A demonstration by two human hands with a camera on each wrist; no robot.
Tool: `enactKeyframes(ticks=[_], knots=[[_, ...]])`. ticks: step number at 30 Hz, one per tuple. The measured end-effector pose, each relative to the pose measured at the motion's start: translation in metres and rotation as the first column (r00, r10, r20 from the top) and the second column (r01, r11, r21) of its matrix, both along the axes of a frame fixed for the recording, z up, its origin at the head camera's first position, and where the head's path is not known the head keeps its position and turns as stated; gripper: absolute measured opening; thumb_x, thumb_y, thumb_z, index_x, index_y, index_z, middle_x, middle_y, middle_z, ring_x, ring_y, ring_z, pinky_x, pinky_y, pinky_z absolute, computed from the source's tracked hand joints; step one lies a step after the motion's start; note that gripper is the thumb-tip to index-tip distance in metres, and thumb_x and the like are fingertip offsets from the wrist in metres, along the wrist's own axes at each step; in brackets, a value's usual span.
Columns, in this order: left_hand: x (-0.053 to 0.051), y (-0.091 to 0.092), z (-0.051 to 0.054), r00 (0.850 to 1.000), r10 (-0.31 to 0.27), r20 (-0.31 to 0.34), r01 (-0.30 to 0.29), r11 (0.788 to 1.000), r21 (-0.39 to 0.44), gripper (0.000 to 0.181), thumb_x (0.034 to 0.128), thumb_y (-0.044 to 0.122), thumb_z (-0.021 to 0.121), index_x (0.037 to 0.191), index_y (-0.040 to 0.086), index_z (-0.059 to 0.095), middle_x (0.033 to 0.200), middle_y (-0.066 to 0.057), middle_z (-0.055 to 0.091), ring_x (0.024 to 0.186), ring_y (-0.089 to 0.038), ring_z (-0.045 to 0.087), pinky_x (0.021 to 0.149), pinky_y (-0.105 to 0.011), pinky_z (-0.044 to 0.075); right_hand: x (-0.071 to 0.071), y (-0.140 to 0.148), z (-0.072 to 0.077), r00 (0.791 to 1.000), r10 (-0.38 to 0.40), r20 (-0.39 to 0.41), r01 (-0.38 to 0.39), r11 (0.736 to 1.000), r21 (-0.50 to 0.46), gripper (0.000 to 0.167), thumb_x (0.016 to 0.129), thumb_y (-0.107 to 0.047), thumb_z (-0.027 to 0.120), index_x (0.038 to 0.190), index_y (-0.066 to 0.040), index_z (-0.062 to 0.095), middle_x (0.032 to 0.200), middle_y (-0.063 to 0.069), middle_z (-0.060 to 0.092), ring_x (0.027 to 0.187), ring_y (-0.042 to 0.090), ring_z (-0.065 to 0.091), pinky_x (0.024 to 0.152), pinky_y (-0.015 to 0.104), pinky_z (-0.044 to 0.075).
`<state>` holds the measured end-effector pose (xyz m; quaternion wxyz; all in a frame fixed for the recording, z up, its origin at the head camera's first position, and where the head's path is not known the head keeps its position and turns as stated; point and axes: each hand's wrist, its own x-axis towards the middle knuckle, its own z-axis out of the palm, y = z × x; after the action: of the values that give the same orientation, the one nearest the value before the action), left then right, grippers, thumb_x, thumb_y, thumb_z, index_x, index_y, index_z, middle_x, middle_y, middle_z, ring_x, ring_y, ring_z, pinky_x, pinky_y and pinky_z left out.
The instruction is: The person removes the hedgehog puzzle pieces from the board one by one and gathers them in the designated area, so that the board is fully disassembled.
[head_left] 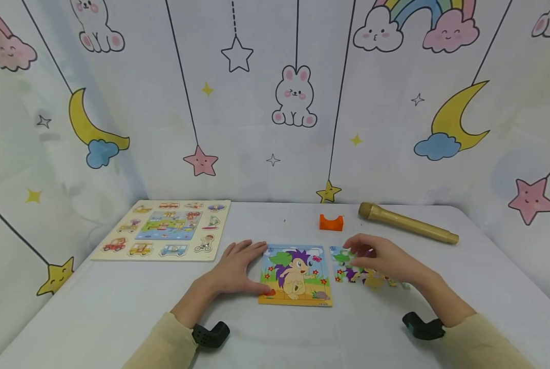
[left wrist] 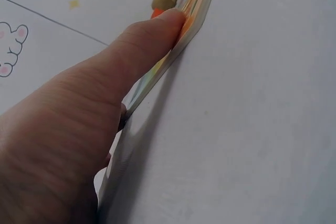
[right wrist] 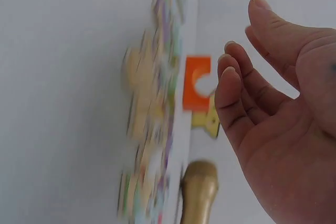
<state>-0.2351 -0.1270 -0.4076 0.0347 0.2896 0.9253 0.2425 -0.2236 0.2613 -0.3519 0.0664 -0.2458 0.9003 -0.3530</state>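
Note:
A square hedgehog puzzle board (head_left: 295, 277) lies on the table in front of the person. The left hand (head_left: 238, 269) rests along its left side, the thumb on the lower left corner; in the left wrist view that thumb (left wrist: 152, 35) presses on the board's edge. Loose puzzle pieces (head_left: 372, 278) lie in a cluster just right of the board. Above them hovers the right hand (head_left: 385, 259), its fingers bent and apart. The right wrist view shows nothing between thumb and fingers of this hand (right wrist: 278, 87), with the blurred pieces (right wrist: 149, 114) beside it.
A larger vehicle puzzle board (head_left: 113, 252) lies at the back left. An orange notched block (head_left: 331, 223) stands behind the pieces, and a gold microphone-shaped object (head_left: 408, 224) lies at the back right. A patterned cloth (head_left: 256, 113) hangs behind the white table (head_left: 275, 338).

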Motion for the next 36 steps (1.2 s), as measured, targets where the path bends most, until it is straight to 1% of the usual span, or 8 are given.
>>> enactKeyframes(ticks=[3, 6, 11, 17, 21, 24, 29, 36], knots=[[-0.001, -0.001, 0.0, 1.0, -0.022, 0.01, 0.022, 1.0, -0.018, 0.106, 0.073, 0.069, 0.075, 0.157, 0.018, 0.039, 0.163, 0.002, 0.032, 0.151, -0.031, 0.017, 0.12, -0.057, 0.003, -0.003, -0.024, 0.001, 0.999, 0.036, 0.012, -0.036, 0.999, -0.032, 0.033, 0.096, -0.017, 0.072, 0.125, -0.004, 0.063, 0.113, 0.007, 0.065, 0.098, 0.021, 0.058, 0.085, 0.028, 0.054], [-0.002, -0.003, 0.0, 0.998, -0.06, 0.021, 0.061, 0.998, -0.021, 0.105, 0.0735, 0.069, 0.075, 0.158, 0.019, 0.037, 0.164, 0.0, 0.028, 0.151, -0.033, 0.014, 0.12, -0.059, 0.001, -0.004, -0.047, 0.001, 0.997, 0.073, 0.032, -0.072, 0.996, -0.051, 0.035, 0.096, -0.019, 0.072, 0.127, -0.005, 0.063, 0.113, 0.006, 0.065, 0.099, 0.021, 0.06, 0.084, 0.028, 0.054], [-0.002, -0.008, 0.003, 0.993, -0.108, 0.049, 0.109, 0.994, -0.023, 0.105, 0.0748, 0.065, 0.076, 0.159, 0.018, 0.035, 0.166, -0.002, 0.024, 0.152, -0.035, 0.01, 0.119, -0.059, -0.001, 0.001, -0.085, 0.001, 0.986, 0.151, 0.074, -0.144, 0.985, -0.093, 0.036, 0.097, -0.02, 0.071, 0.127, -0.004, 0.062, 0.113, 0.008, 0.066, 0.097, 0.02, 0.061, 0.083, 0.027, 0.055], [-0.002, -0.009, 0.005, 0.99, -0.129, 0.063, 0.131, 0.991, -0.025, 0.106, 0.0755, 0.065, 0.076, 0.159, 0.016, 0.034, 0.167, -0.003, 0.02, 0.152, -0.034, 0.009, 0.119, -0.059, -0.002, 0.007, -0.122, -0.007, 0.97, 0.223, 0.101, -0.215, 0.973, -0.085, 0.031, 0.097, -0.017, 0.07, 0.124, -0.004, 0.063, 0.102, -0.001, 0.067, 0.088, 0.016, 0.062, 0.075, 0.027, 0.056], [-0.003, -0.009, 0.004, 0.989, -0.14, 0.054, 0.142, 0.99, -0.024, 0.105, 0.0757, 0.065, 0.077, 0.159, 0.017, 0.034, 0.167, -0.001, 0.021, 0.152, -0.034, 0.009, 0.119, -0.059, -0.003, 0.009, -0.134, -0.015, 0.969, 0.213, 0.128, -0.21, 0.977, -0.034, 0.029, 0.095, -0.018, 0.072, 0.121, -0.007, 0.065, 0.099, -0.004, 0.065, 0.086, 0.015, 0.06, 0.075, 0.027, 0.055], [-0.003, -0.008, 0.004, 0.988, -0.145, 0.045, 0.146, 0.989, -0.022, 0.105, 0.0756, 0.065, 0.077, 0.159, 0.017, 0.034, 0.167, -0.001, 0.022, 0.152, -0.034, 0.009, 0.119, -0.059, -0.002, 0.01, -0.137, -0.018, 0.975, 0.185, 0.123, -0.187, 0.982, 0.006, 0.03, 0.094, -0.02, 0.075, 0.12, -0.009, 0.065, 0.099, -0.005, 0.063, 0.086, 0.015, 0.058, 0.075, 0.027, 0.052], [-0.003, -0.007, 0.004, 0.989, -0.144, 0.046, 0.145, 0.989, -0.016, 0.105, 0.0754, 0.064, 0.077, 0.159, 0.016, 0.035, 0.166, -0.001, 0.023, 0.152, -0.034, 0.009, 0.119, -0.06, -0.002, 0.011, -0.14, -0.022, 0.98, 0.165, 0.115, -0.17, 0.985, 0.036, 0.032, 0.093, -0.024, 0.076, 0.119, -0.009, 0.065, 0.097, -0.004, 0.06, 0.085, 0.015, 0.056, 0.075, 0.028, 0.051], [-0.002, -0.009, 0.005, 0.989, -0.143, 0.048, 0.144, 0.989, -0.014, 0.105, 0.0753, 0.063, 0.078, 0.158, 0.015, 0.036, 0.166, -0.001, 0.023, 0.152, -0.035, 0.01, 0.119, -0.061, -0.002, 0.015, -0.151, -0.025, 0.992, 0.112, 0.059, -0.119, 0.984, 0.13, 0.04, 0.091, -0.034, 0.078, 0.119, -0.009, 0.065, 0.097, -0.007, 0.057, 0.087, 0.013, 0.054, 0.079, 0.028, 0.051]])
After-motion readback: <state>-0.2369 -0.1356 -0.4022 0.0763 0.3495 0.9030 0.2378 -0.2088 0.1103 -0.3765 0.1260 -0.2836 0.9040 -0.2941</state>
